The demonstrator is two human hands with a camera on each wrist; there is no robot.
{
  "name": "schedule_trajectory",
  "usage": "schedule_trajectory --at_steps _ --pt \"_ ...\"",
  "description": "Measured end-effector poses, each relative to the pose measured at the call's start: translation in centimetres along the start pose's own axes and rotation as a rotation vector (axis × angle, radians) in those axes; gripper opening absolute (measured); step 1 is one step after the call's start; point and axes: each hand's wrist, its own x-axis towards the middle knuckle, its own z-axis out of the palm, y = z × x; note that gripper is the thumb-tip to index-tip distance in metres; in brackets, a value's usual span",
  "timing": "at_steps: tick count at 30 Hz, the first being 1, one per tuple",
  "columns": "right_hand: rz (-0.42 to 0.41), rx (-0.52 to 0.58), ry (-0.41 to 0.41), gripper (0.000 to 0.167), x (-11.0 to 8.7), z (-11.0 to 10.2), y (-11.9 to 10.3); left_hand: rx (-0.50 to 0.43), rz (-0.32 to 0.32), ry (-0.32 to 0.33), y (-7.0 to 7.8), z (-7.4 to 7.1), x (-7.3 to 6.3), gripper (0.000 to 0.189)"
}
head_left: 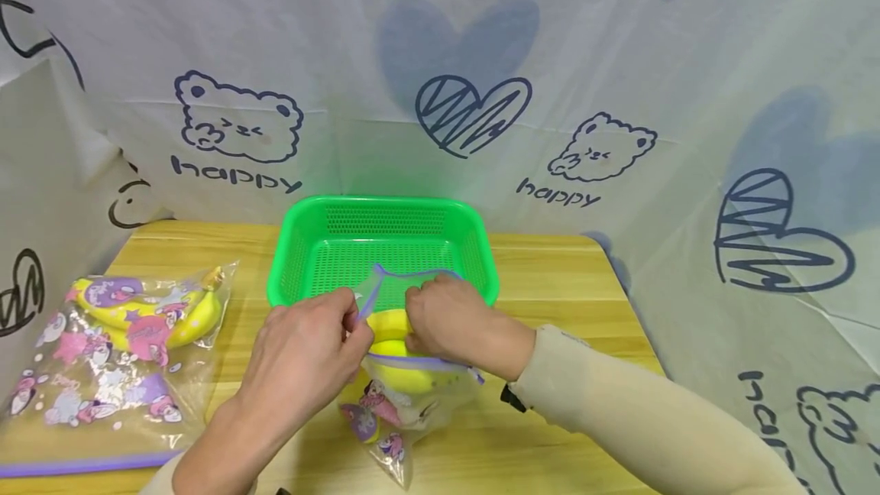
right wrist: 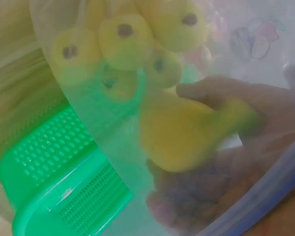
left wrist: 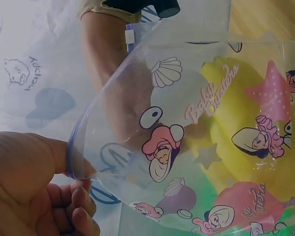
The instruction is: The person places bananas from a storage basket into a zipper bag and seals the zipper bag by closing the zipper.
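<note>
A clear zip bag [head_left: 395, 434] with printed cartoon figures and a purple zip edge hangs over the front of the table, its mouth spread wide. My left hand [head_left: 305, 342] pinches the left side of that edge between thumb and fingers. Inside the mouth, my right hand [head_left: 457, 319] grips a bunch of yellow bananas [head_left: 390, 327]. Through the plastic in the right wrist view, its thumb and fingers curl round the bunch's green-tipped stem end [right wrist: 182, 128], with several dark banana tips beyond. In the left wrist view the bananas [left wrist: 226, 118] show behind the print.
Directly behind the bag stands a green perforated plastic basket [head_left: 378, 205]. At the left, a second printed zip bag [head_left: 117, 396] lies flat on the wooden table [head_left: 571, 273] with bananas [head_left: 192, 319] in it. A patterned white cloth [head_left: 357, 44] hangs behind and at both sides.
</note>
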Motion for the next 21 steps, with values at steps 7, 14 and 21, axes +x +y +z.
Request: schedule_trajectory --at_steps 7,14,21 --pt "0.073 0.173 -0.09 0.027 -0.4 -0.3 0.5 0.019 0.001 0.008 -0.3 -0.2 -0.2 0.021" --pt "0.186 0.146 0.339 0.033 -2.6 0.4 2.7 -0.003 -0.035 -0.05 -0.9 -0.8 -0.1 0.02" --pt "0.301 0.55 0.046 0.024 -3.7 1.0 4.4 0.007 -0.051 -0.056 -1.2 -1.3 -0.1 0.02"
